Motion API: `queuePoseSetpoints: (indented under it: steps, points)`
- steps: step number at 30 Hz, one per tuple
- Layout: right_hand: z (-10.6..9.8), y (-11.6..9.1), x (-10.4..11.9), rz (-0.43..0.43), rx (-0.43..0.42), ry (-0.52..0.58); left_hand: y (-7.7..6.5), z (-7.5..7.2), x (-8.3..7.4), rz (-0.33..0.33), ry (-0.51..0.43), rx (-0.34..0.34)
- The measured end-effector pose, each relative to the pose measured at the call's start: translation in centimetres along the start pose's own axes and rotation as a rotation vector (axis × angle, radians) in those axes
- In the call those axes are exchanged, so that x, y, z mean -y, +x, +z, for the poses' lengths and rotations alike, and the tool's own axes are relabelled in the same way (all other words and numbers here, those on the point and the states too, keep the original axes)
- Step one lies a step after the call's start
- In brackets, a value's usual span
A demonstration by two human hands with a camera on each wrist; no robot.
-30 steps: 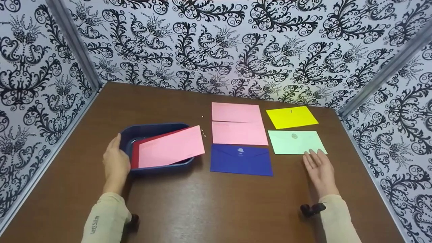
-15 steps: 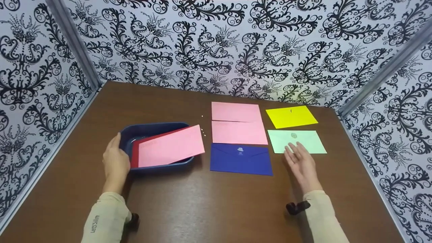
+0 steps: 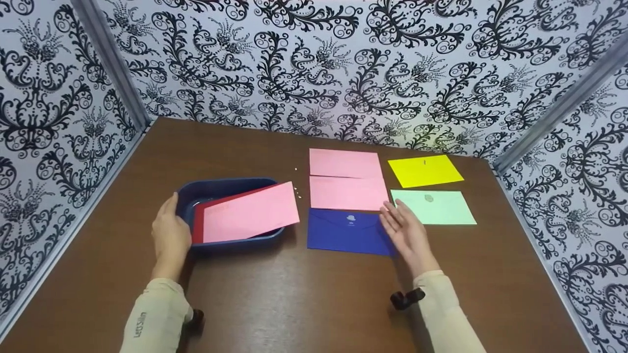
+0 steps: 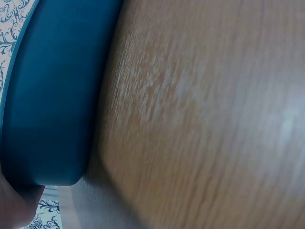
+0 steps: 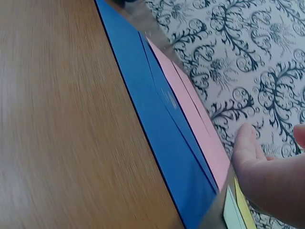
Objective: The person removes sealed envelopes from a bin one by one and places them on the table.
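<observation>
A dark blue plastic tub (image 3: 230,186) stands at the left of the table, its side wall also filling the left of the left wrist view. My left hand (image 3: 170,235) holds it at its left end. Inside lie a red envelope (image 3: 198,225) and, over it, a pink envelope (image 3: 250,213) that juts past the right rim. My right hand (image 3: 406,238), palm turned inward with fingers extended, hovers at the right edge of a blue envelope (image 3: 343,235) and holds nothing. Its fingertips overlap the corner of a mint green envelope (image 3: 441,208).
Two pink envelopes (image 3: 346,193) lie behind the blue one. A yellow envelope (image 3: 426,170) lies at the back right. Several tiny white bits (image 3: 297,190) are scattered beside the tub. Patterned walls (image 3: 314,73) enclose the brown table (image 3: 294,294) at the back and sides.
My right hand has moved left, from the mint green envelope's front right corner to the blue envelope's right edge. My left hand and the tub stay put.
</observation>
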State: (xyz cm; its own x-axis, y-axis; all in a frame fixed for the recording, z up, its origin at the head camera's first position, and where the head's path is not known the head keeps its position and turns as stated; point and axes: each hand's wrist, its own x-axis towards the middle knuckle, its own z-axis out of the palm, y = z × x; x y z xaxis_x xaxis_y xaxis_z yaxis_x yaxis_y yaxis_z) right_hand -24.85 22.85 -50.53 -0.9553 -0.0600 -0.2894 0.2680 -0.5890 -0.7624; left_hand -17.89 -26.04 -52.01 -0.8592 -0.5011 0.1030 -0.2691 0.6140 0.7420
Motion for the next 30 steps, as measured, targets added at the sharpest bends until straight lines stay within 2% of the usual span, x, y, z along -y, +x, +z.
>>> queuePoseSetpoints:
  steps: [22, 30]
  points:
    - [4.1, 0.2, -3.1, -0.006, 0.036, -0.058, 0.0, -0.1, -0.1, -0.008, 0.004, 0.019]
    - [5.0, -0.1, -4.2, -0.004, 0.095, -0.088, 0.0, -0.1, -0.1, -0.015, 0.009, 0.028]
